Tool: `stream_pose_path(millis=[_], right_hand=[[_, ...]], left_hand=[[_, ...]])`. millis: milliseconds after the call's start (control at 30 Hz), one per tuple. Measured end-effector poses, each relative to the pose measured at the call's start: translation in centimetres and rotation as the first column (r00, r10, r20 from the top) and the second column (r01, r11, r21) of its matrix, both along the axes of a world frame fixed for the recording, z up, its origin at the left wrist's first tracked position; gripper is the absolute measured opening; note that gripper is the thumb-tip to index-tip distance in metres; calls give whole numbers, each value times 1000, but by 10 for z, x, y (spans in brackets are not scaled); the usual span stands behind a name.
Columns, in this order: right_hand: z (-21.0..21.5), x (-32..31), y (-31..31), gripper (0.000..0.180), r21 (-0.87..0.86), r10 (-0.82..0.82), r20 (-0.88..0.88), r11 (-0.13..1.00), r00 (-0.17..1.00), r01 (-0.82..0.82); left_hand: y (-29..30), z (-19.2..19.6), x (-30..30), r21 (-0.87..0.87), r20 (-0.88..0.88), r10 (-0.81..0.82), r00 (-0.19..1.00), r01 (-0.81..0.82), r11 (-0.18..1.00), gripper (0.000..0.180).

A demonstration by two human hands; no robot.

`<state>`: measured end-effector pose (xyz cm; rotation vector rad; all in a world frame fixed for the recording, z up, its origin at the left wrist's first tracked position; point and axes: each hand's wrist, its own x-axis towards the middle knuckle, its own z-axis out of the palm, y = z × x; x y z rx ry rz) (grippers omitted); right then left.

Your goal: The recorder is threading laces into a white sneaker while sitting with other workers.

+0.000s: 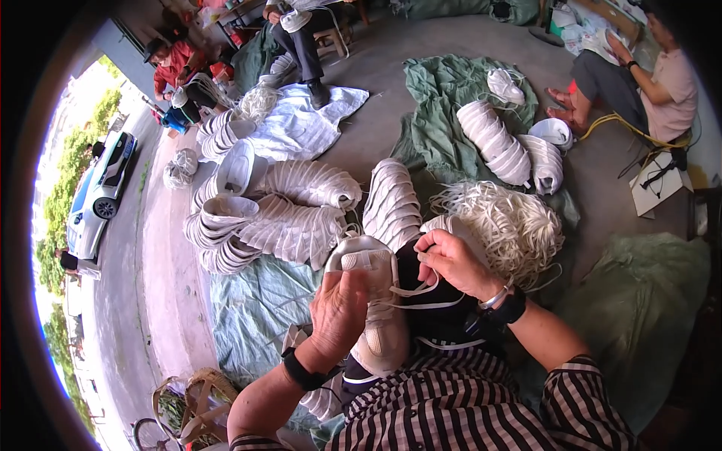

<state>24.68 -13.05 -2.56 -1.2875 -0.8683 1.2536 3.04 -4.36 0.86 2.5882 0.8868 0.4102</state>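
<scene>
A white shoe upper (pixel 382 342) lies over my lap with its toe end toward me. My left hand (pixel 340 316) is closed on it, thumb lying across the lacing area. To the right my right hand (pixel 455 263) is pinched on a white shoelace (pixel 430 307), which runs out from the upper's eyelets and hangs in a loop between the two hands. The pinching fingertips partly hide the lace end. Just beyond my right hand lies a large tangled heap of white laces (pixel 504 229).
Long stacks of nested white uppers (pixel 297 225) lie ahead on green sheeting (pixel 256 301). More stacks (pixel 492 143) rest on a green cloth (pixel 429 113). Seated people work at far left (pixel 180 71), far centre and right (pixel 662 83). A green sack (pixel 632 301) lies at right, a woven basket (pixel 199 402) at lower left.
</scene>
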Motion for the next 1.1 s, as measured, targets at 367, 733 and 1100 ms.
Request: stream_pose_path(millis=[367,733,1100], right_hand=[[9,-33,33,8,115,70,531,981,844,-154],[4,-28,41,9,-50,235,421,970,876,-236],[-2,-27,42,13,-42,219,418,974,882,-222]], left_hand=[[1,10,20,374,-421,-145,895,317,871,21],[8,16,31,203,-506,-233,831,377,904,15],[16,-6,18,257,48,-456,888,431,865,19]])
